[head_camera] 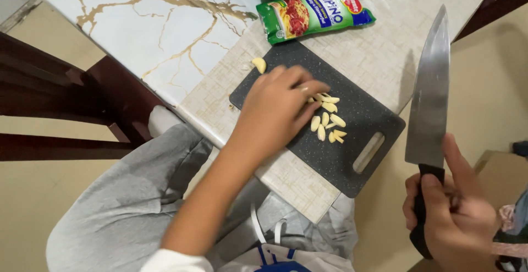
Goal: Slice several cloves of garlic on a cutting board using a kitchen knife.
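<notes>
Right hand (454,214) closed round upright knife (430,93) off counter (379,52) edge, left hand (278,110) loosely spread over garlic cloves (328,121) on cutting board (363,115); risk: blade descending onto those fingers.

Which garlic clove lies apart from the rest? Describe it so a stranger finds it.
Start at the dark speckled cutting board on the table. The lone pale garlic clove sits at its far corner, near the green sauce packet, apart from the clustered peeled cloves beside the left hand.
</notes>
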